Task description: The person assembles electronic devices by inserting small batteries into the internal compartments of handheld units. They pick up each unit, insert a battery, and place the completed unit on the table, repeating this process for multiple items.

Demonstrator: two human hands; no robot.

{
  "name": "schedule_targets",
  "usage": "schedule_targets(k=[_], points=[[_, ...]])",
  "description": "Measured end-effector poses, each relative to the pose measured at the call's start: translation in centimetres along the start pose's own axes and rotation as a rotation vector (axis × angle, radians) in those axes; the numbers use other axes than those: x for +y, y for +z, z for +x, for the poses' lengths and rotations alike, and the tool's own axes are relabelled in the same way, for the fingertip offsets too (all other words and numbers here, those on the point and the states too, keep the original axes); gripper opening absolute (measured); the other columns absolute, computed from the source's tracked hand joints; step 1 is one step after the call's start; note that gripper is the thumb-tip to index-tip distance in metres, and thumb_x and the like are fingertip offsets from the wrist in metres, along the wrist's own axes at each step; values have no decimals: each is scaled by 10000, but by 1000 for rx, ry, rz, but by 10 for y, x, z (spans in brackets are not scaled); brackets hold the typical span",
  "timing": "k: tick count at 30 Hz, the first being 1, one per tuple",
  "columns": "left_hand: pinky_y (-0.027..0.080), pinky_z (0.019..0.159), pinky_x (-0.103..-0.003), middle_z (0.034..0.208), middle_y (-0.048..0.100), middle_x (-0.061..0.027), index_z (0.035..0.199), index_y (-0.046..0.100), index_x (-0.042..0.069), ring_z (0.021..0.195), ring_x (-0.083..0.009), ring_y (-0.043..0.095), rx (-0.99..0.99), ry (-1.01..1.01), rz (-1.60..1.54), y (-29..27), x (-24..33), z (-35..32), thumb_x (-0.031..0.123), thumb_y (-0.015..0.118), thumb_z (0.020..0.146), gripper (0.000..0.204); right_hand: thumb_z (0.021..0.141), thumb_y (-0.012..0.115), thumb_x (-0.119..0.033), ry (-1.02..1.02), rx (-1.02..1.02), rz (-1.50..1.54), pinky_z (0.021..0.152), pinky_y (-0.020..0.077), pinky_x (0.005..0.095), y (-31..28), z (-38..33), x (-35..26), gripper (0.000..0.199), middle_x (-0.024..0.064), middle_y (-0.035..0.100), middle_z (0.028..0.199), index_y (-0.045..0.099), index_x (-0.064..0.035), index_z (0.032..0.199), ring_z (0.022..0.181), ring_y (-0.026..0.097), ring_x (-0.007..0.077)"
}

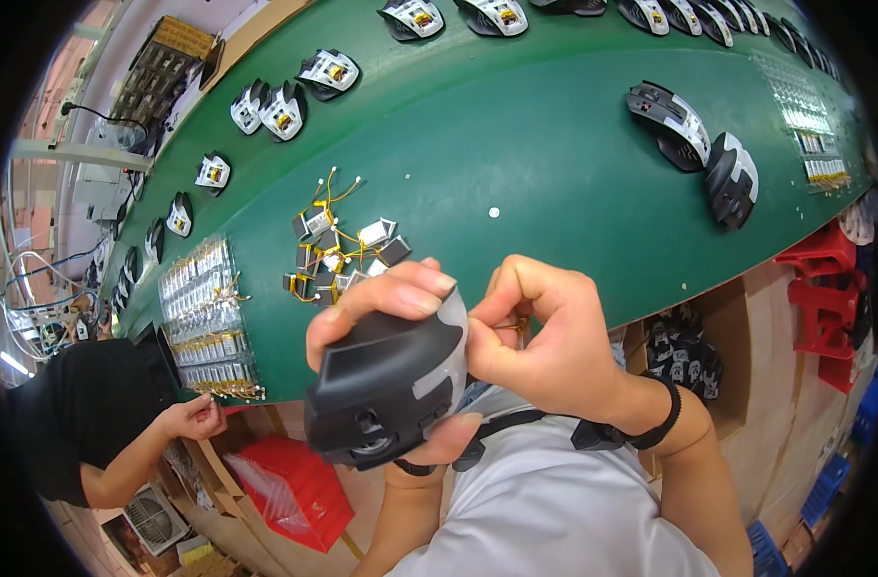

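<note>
Up close, a black and grey computer mouse (386, 370) is gripped in my left hand (386, 295), with fingers over its top and the thumb beneath. My right hand (559, 341) is closed in a pinch beside the mouse's grey edge. A bit of thin yellow-brown wire (519, 329) shows between its fingers; what the wire joins is hidden. Just beyond the mouse, small battery packs (331, 245) with yellow wires and white plugs lie in a loose pile on the green table (516, 125).
Mouse shells (328, 73) with exposed insides line the far edge. Two more mice (672, 125) lie at the right. Trays of batteries (208, 317) are at left and right. A co-worker's hand (197, 417) rests near the left tray. Red bins (295, 490) stand below.
</note>
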State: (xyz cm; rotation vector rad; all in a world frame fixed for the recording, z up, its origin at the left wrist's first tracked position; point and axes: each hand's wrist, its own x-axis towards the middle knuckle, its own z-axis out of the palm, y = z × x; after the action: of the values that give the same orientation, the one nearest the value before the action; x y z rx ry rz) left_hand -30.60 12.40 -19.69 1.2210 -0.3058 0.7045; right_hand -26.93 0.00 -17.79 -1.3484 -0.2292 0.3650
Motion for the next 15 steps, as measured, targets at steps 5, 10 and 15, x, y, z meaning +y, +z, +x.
schedule_targets(k=[5, 10, 15], points=[[408, 1008, -518, 1121, 541, -125, 1408, 329, 186, 1067, -327, 551, -15, 5, -26, 0, -1, 0, 278, 880, 635, 954, 769, 690, 3, 100, -54, 94, 505, 387, 198, -3, 1, -2, 143, -20, 561, 631, 552, -3, 733, 584, 475, 1], [354, 1066, -457, 1181, 483, -116, 1459, 320, 143, 1132, -297, 491, -60, -122, -100, -4, 1, 7, 334, 853, 675, 967, 793, 711, -16, 171, -62, 169, 546, 413, 195, -4, 3, 3, 160, -6, 598, 705, 554, 12, 802, 626, 509, 10], [370, 1053, -446, 1173, 481, -109, 1463, 288, 128, 1119, -293, 497, 0, -157, -220, -4, -6, 8, 314, 815, 653, 985, 823, 730, -48, 258, -105, 218, 595, 452, 197, -11, 10, 3, 200, 26, 650, 767, 590, 44, 932, 676, 564, 31]])
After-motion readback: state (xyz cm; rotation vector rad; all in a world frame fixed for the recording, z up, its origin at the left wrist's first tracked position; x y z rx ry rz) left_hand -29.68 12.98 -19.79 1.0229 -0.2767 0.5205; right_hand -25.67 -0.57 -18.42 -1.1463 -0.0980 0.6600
